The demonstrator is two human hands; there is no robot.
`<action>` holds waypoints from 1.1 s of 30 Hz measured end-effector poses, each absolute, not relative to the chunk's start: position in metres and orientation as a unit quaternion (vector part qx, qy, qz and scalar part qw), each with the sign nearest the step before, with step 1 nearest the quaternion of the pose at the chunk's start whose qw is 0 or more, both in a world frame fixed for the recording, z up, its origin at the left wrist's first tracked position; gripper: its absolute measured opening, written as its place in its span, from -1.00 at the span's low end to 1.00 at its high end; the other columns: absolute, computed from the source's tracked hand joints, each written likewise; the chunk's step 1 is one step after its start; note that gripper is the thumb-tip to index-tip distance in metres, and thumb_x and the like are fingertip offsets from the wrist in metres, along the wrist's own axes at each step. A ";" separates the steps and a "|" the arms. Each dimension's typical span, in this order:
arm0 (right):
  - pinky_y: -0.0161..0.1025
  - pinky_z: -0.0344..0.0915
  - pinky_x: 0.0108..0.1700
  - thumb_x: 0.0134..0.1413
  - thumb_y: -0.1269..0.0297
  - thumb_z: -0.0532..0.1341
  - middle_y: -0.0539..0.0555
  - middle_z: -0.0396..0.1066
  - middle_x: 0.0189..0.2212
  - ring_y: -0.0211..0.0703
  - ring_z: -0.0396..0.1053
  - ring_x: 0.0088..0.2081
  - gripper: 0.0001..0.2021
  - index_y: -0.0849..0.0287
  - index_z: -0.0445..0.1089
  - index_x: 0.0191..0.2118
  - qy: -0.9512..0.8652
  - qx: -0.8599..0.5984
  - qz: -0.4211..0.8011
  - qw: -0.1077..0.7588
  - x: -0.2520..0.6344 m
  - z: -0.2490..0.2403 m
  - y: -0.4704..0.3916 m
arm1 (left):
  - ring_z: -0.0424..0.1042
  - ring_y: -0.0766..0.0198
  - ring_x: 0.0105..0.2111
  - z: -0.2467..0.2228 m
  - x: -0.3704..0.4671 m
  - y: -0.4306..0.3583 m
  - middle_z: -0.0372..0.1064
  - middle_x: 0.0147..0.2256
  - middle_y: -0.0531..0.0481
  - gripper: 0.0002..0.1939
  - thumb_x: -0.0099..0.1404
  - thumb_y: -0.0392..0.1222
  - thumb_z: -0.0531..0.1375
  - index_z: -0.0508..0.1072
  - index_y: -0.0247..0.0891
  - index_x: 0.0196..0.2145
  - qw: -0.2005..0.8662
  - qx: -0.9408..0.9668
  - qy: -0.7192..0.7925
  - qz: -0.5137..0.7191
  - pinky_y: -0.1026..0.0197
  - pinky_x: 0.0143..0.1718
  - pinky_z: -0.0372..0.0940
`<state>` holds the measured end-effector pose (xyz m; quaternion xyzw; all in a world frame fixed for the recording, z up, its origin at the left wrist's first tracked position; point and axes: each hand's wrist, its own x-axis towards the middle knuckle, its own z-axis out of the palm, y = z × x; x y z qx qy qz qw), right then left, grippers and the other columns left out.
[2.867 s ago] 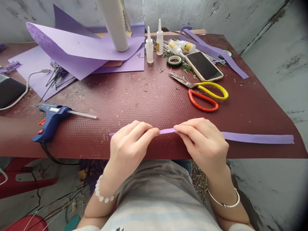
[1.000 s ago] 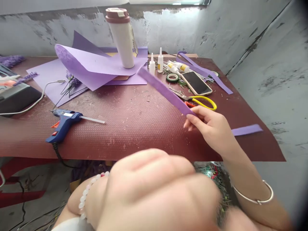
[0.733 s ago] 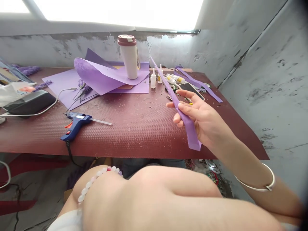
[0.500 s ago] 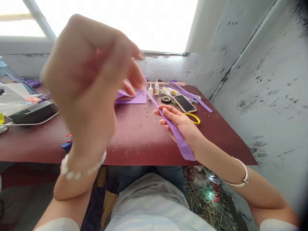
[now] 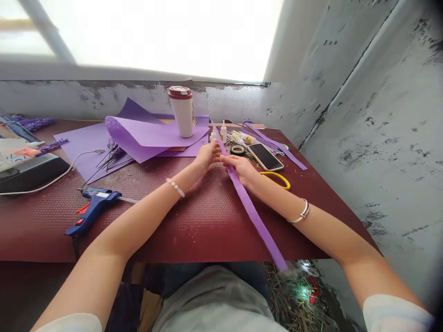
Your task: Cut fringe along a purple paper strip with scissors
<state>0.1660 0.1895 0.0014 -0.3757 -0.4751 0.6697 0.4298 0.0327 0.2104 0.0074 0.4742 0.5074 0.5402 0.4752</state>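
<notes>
A long purple paper strip (image 5: 246, 203) runs slantwise between my hands and over the table's front edge. My right hand (image 5: 240, 169) pinches it near its upper part, thumb on top. Close beside, my left hand (image 5: 206, 156) has its fingers curled at the same strip; its fingertips are partly hidden. The strip's far end rises past a small white glue bottle (image 5: 213, 137) just beyond my left fingers. A second glue bottle (image 5: 223, 133) stands behind. Under my right wrist lies a yellow loop handle (image 5: 282, 180), the rest of it covered.
Purple paper sheets (image 5: 148, 138) hold a lidded cup (image 5: 182, 113). A blue glue gun (image 5: 93, 210) lies left. Green tape (image 5: 237, 150), a phone (image 5: 265, 157) and another purple strip (image 5: 290, 154) lie right. A white cable (image 5: 65, 173) crosses the left side.
My left hand has come down and away from close to the camera to the strip beside my right hand. More of the strip now trails toward me, past the table edge.
</notes>
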 end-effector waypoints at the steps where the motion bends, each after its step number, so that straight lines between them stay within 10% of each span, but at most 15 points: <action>1: 0.12 0.54 0.07 0.41 0.12 0.33 0.19 0.46 0.19 0.07 0.52 0.07 -0.60 0.14 0.42 0.23 -0.477 -0.378 0.676 0.416 0.167 -0.005 0.190 | 0.59 0.16 -0.34 0.005 0.032 0.207 0.62 -0.28 -0.24 -0.52 0.53 0.17 0.17 0.54 -0.37 -0.22 0.503 0.476 0.489 0.530 0.13 -0.26 0.50; 10: -0.04 0.54 0.03 0.30 0.27 0.35 0.14 0.71 -0.21 -0.02 0.59 -0.11 -0.89 0.16 0.61 -0.24 -0.474 -0.373 0.719 0.345 0.190 -0.008 0.185 | 0.43 0.36 -0.51 0.000 0.024 0.196 0.45 -0.47 0.01 -0.70 0.51 -0.11 0.20 0.50 -0.32 -0.35 0.576 0.445 0.432 0.533 0.30 -0.38 0.36; 17: -0.10 0.47 0.09 0.33 0.41 0.20 0.18 0.72 -0.15 -0.04 0.59 -0.06 -0.74 0.16 0.63 -0.35 -0.470 -0.395 0.710 0.345 0.198 -0.001 0.188 | 0.34 0.36 -0.54 0.000 0.024 0.196 0.34 -0.52 0.07 -0.71 0.39 -0.13 0.32 0.39 -0.27 -0.44 0.544 0.470 0.456 0.524 0.28 -0.40 0.30; 21: -0.11 0.48 0.03 0.50 0.18 0.10 0.18 0.70 -0.07 -0.02 0.55 -0.02 -0.61 0.12 0.66 -0.24 -0.470 -0.411 0.696 0.354 0.204 0.000 0.192 | 0.29 0.39 -0.56 0.004 0.025 0.194 0.36 -0.49 0.10 -0.90 0.34 -0.38 0.25 0.39 -0.27 -0.29 0.477 0.504 0.493 0.525 0.28 -0.41 0.28; 25: -0.10 0.49 -0.04 0.54 0.09 0.06 0.16 0.70 -0.07 -0.02 0.53 -0.06 -0.58 0.06 0.65 -0.18 -0.462 -0.426 0.684 0.370 0.210 0.001 0.194 | 0.36 0.35 -0.48 0.008 0.024 0.188 0.41 -0.36 0.10 -0.60 0.33 -0.54 0.15 0.40 -0.18 0.03 0.330 0.604 0.531 0.494 0.27 -0.33 0.31; 33: -0.17 0.44 -0.15 0.56 0.14 0.03 0.18 0.69 -0.18 -0.07 0.49 -0.18 -0.55 0.11 0.61 -0.26 -0.445 -0.454 0.670 0.384 0.204 0.005 0.189 | 0.46 0.25 -0.30 0.007 0.030 0.176 0.46 -0.19 -0.07 -0.84 0.45 -0.32 0.19 0.57 -0.26 -0.29 0.090 0.768 0.542 0.330 0.20 -0.26 0.32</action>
